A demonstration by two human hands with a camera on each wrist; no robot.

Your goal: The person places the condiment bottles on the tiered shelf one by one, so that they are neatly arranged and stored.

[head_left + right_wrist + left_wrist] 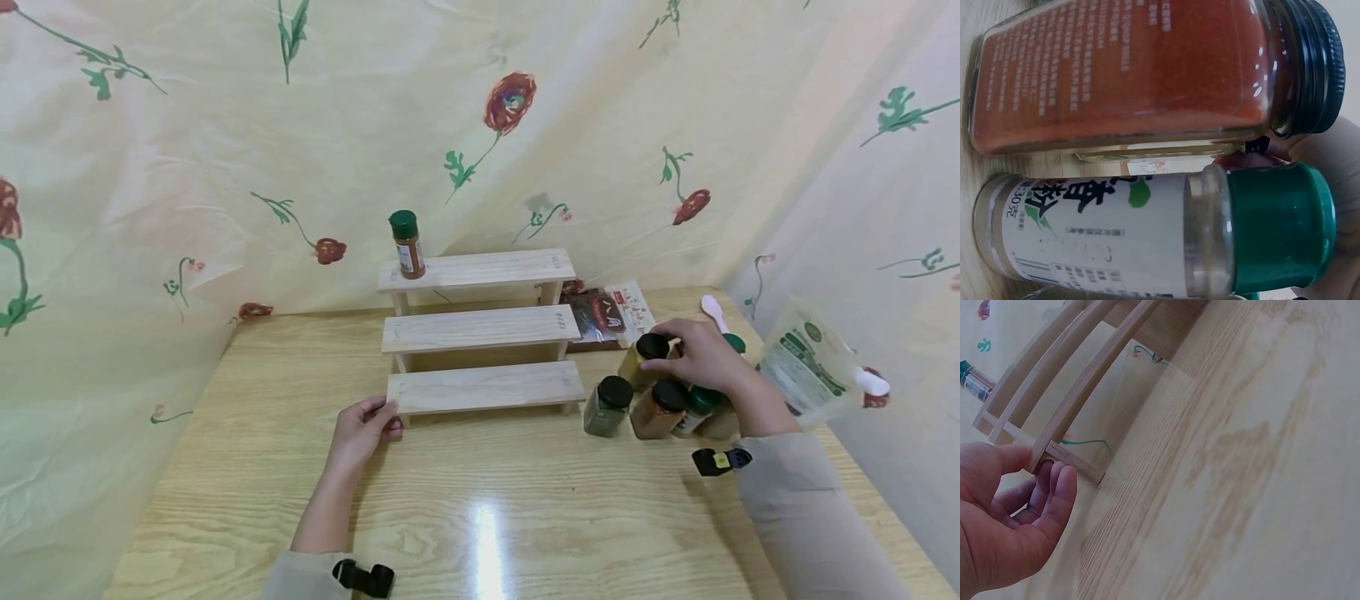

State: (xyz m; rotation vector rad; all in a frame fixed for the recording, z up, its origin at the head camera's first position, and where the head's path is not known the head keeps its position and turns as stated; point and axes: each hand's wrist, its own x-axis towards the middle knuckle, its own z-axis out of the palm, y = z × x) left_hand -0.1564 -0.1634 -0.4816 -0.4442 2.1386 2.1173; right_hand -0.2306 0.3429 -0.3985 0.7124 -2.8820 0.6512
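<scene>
A three-tier wooden rack [483,388] stands on the table. My left hand [360,429] pinches the left end of its lowest step, thumb on top and fingers curled underneath; the step's end [1044,447] shows between them in the left wrist view. At the right, my right hand [701,357] grips the black lid of a yellow spice jar [632,369] between thumb and fingers. Around it stand a green-grey spice jar [603,414], a red spice jar [654,417] and a green-capped spice bottle [1097,231]. In the right wrist view, the red jar and this bottle mostly hide the yellow jar.
A green-capped shaker of reddish spice [408,247] stands on the top step's left end. Spice packets [600,317] lie right of the rack. Farther right are a white spoon [715,312] and a spouted pouch [806,367]. Patterned cloth [360,150] hangs behind the table.
</scene>
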